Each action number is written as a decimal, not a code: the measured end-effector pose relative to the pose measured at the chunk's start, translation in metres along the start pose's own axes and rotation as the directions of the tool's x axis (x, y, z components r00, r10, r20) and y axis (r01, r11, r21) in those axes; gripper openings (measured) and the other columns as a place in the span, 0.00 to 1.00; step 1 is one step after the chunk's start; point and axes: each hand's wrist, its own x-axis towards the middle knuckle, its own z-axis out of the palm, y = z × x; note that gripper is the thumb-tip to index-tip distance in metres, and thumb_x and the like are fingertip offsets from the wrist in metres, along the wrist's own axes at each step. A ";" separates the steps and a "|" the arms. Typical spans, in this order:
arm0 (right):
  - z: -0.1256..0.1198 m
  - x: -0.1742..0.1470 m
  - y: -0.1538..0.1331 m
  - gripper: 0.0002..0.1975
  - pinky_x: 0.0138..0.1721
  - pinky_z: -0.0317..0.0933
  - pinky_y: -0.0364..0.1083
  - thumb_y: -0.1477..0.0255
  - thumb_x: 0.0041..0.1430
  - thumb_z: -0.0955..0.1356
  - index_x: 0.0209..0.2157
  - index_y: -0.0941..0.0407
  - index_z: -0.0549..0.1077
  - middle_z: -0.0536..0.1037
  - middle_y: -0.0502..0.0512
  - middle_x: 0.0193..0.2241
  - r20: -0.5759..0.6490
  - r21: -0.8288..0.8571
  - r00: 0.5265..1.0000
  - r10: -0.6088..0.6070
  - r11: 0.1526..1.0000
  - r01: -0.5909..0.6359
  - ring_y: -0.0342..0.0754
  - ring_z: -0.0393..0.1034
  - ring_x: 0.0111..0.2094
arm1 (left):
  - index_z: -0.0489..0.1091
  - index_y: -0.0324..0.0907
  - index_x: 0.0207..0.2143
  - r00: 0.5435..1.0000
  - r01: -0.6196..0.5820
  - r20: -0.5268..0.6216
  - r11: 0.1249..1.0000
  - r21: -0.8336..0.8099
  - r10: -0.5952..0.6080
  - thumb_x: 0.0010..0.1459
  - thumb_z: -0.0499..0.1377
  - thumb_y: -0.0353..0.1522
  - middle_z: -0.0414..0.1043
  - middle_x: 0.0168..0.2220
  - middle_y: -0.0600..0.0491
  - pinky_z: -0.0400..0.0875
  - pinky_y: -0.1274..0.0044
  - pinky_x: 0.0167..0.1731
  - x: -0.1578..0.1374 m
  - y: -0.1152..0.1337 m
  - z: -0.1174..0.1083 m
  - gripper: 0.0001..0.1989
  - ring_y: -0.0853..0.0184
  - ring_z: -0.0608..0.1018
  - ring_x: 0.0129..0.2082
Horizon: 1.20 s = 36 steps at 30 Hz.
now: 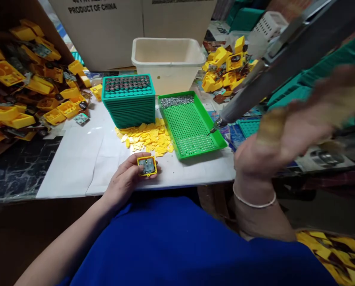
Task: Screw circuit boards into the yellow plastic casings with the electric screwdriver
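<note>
My left hand (129, 171), at the front edge of the white work surface, is closed on a small square yellow plastic case (147, 166) with a greyish insert. Its thumb presses on the case's left side. On the right, my right hand (272, 139) is raised and smeared by motion, with a yellowish covering on at least one finger. Close to it, a grey power screwdriver (245, 93) slants down, its bit over the green perforated tray (199, 150). Whether the right hand touches the screwdriver, I cannot tell. Silvery screws (177, 101) fill the tray's far end; more sit in rows of holes.
Small yellow plastic pieces (149, 137) lie beside a stack of teal trays (129, 105) holding dark round parts. Behind stand a cream bin (168, 67) and a carton (105, 35). Yellow housings are heaped at left (40, 83) and at back right (225, 65).
</note>
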 end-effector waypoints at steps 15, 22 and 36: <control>0.048 0.053 0.024 0.23 0.20 0.60 0.45 0.46 0.55 0.66 0.34 0.52 0.63 0.63 0.45 0.20 -0.033 0.028 0.999 0.015 1.000 -0.015 0.41 0.59 0.19 | 0.67 0.38 0.49 0.991 0.130 0.010 0.989 0.069 -0.131 0.53 0.60 0.30 0.80 0.41 0.44 0.75 0.71 0.42 0.012 0.003 0.024 0.20 0.58 0.81 0.42; 0.066 0.051 0.027 0.23 0.25 0.60 0.45 0.49 0.52 0.70 0.24 0.53 0.61 0.64 0.45 0.20 -0.105 0.141 0.990 0.098 0.987 -0.083 0.40 0.59 0.21 | 0.67 0.38 0.50 0.988 0.151 -0.006 0.986 0.063 -0.151 0.53 0.61 0.31 0.80 0.41 0.46 0.75 0.68 0.45 0.015 0.003 0.024 0.21 0.56 0.81 0.44; 0.068 0.049 0.033 0.25 0.29 0.62 0.47 0.44 0.51 0.67 0.25 0.52 0.60 0.64 0.46 0.22 -0.072 0.045 0.991 0.117 0.993 -0.114 0.42 0.58 0.23 | 0.67 0.37 0.50 0.993 0.106 0.036 0.992 0.072 -0.109 0.55 0.59 0.30 0.80 0.41 0.45 0.75 0.69 0.43 0.013 0.002 0.023 0.19 0.57 0.81 0.43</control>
